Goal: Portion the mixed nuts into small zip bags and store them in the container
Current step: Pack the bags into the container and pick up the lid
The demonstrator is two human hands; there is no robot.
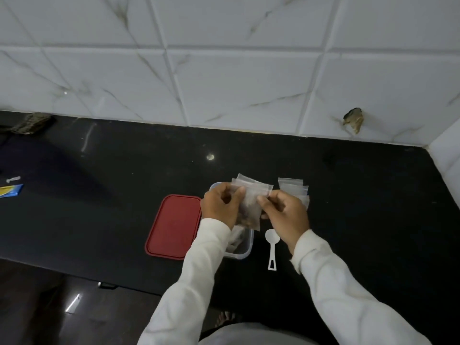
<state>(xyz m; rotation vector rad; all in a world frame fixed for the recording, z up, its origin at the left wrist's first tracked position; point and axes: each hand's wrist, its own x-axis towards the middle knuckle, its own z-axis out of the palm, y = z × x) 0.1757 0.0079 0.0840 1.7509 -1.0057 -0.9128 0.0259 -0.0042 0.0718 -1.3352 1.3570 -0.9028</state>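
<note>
A small clear zip bag (250,205) with brown nuts in its lower part hangs between both hands. My left hand (220,207) pinches its left top edge and my right hand (283,212) pinches its right top edge. Directly below the bag stands a clear plastic container (242,247), partly hidden by my left forearm, with something bag-like inside. Its red lid (174,226) lies flat on the counter to the left. A white plastic scoop (271,247) lies to the right of the container. Several empty zip bags (293,189) are stacked behind my right hand.
The black counter (112,195) runs back to a white marble-tiled wall (224,70), which turns a corner at the far right. A blue packet (10,191) and a small white piece lie at the left edge. A dark cloth (31,123) sits at the back left.
</note>
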